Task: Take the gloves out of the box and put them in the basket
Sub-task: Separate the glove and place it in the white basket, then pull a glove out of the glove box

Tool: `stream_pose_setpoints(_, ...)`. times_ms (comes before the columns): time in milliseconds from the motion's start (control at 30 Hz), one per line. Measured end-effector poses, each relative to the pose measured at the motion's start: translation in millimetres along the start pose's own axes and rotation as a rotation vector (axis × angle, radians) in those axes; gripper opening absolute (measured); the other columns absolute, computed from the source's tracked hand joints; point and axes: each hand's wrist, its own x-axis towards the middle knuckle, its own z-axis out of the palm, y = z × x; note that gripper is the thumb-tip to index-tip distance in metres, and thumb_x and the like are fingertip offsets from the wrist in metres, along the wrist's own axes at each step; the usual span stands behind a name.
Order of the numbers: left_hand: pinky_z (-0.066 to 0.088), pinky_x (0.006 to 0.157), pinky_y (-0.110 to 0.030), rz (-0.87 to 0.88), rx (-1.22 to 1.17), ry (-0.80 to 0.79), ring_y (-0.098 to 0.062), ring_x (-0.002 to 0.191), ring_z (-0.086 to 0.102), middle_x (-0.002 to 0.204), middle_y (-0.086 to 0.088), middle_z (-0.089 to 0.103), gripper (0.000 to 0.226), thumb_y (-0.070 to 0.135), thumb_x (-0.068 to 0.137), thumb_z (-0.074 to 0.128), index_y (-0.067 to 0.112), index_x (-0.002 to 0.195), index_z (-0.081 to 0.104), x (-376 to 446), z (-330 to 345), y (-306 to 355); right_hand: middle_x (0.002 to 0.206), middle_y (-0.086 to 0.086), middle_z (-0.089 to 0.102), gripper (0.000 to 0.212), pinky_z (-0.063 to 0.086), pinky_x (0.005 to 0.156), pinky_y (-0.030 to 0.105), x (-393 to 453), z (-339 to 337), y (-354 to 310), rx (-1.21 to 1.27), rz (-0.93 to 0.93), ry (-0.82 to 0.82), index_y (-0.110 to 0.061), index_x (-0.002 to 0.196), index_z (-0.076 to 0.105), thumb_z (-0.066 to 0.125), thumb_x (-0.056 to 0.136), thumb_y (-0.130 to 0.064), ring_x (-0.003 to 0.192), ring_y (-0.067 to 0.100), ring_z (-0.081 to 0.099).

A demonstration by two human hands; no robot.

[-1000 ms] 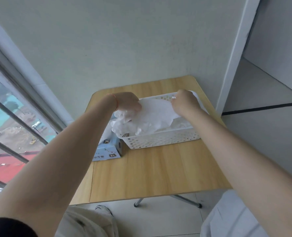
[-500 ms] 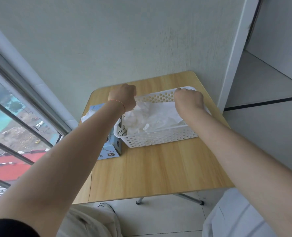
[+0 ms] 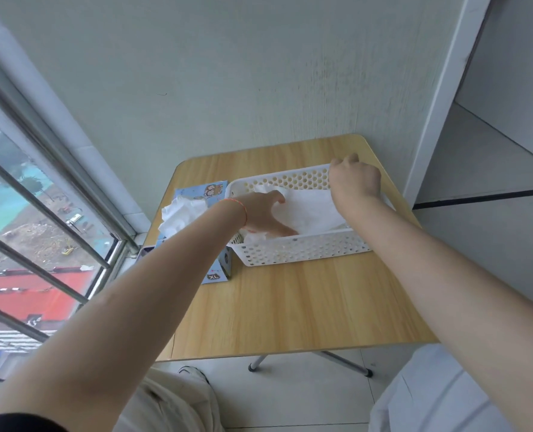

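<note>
Gloves [image 3: 308, 210] of thin, translucent white plastic lie spread and crumpled inside a white perforated plastic basket [image 3: 302, 254] at centre frame in the head view, on a small light-wood folding table [image 3: 290, 307] set against a pale wall. More white gloves [image 3: 181, 213] bulge from the top of a pale blue printed cardboard box [image 3: 215, 275], marked XL, which stands touching the basket's left end at centre left. The person's left hand [image 3: 265, 213], a thin orange band at its wrist, reaches into the basket's left part with fingers stretched out and resting flat on the plastic, gripping nothing. The right hand [image 3: 354, 179], at the basket's far right corner, has its fingers curled, apparently pinching the sheet's edge by the rim, though the fingertips are hidden. Judged from this, the step in hand is settling a glove into the basket. Doing it well likely means pressing the light film below the rim so that it does not spring back out, letting go cleanly, then pulling the next glove from the box singly. A barred window [image 3: 40, 213] fills the left of the frame.
</note>
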Motion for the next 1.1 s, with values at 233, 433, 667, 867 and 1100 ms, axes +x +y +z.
stream_pose_setpoints(233,0.04,0.061,-0.025,-0.02,-0.317,0.578,-0.014,0.064,0.055,0.067,0.009,0.055,0.016,0.039,0.09,0.06,0.027,0.096,0.068,-30,-31,-55,0.103,0.01,0.055,0.011,0.039,0.061,0.034,3,-30,-57,0.385,-0.252,0.079,-0.007,0.101,0.056,0.049,0.092,-0.006,0.085,0.032,0.059)
stream_pose_setpoints(433,0.04,0.079,-0.025,-0.132,-0.356,0.638,-0.017,0.088,0.056,0.095,-0.002,0.062,0.009,0.023,0.084,0.063,0.03,0.087,0.069,-64,-22,-120,0.089,0.0,0.06,0.018,0.045,0.066,0.031,-10,-36,-128,0.879,-0.424,-0.148,-0.012,0.094,0.065,0.057,0.091,-0.028,0.081,0.019,0.059)
stream_pose_setpoints(667,0.044,0.082,-0.025,-0.083,-0.464,0.543,-0.018,0.093,0.057,0.1,-0.002,0.061,0.018,0.014,0.079,0.07,0.026,0.092,0.066,-86,0,-148,0.082,-0.011,0.049,0.024,0.037,0.06,0.025,-19,-35,-164,0.918,-0.479,-0.231,-0.017,0.091,0.062,0.073,0.08,-0.036,0.074,0.011,0.051)
stream_pose_setpoints(867,0.055,0.082,-0.035,-0.119,-0.539,0.652,-0.022,0.088,0.064,0.095,-0.003,0.066,0.02,0.022,0.082,0.074,0.021,0.1,0.065,-85,10,-156,0.089,-0.004,0.062,0.016,0.045,0.07,0.026,-11,-40,-165,0.988,-0.339,-0.078,-0.012,0.095,0.066,0.051,0.094,-0.017,0.084,0.015,0.057)
stream_pose_setpoints(1100,0.055,0.08,-0.034,-0.177,-0.52,0.678,-0.019,0.086,0.066,0.085,0.001,0.069,0.008,0.023,0.086,0.071,0.017,0.081,0.07,-84,10,-156,0.094,0.004,0.067,0.018,0.045,0.069,0.025,-5,-40,-166,1.172,-0.197,-0.083,-0.014,0.091,0.058,0.041,0.095,-0.011,0.083,0.019,0.062)
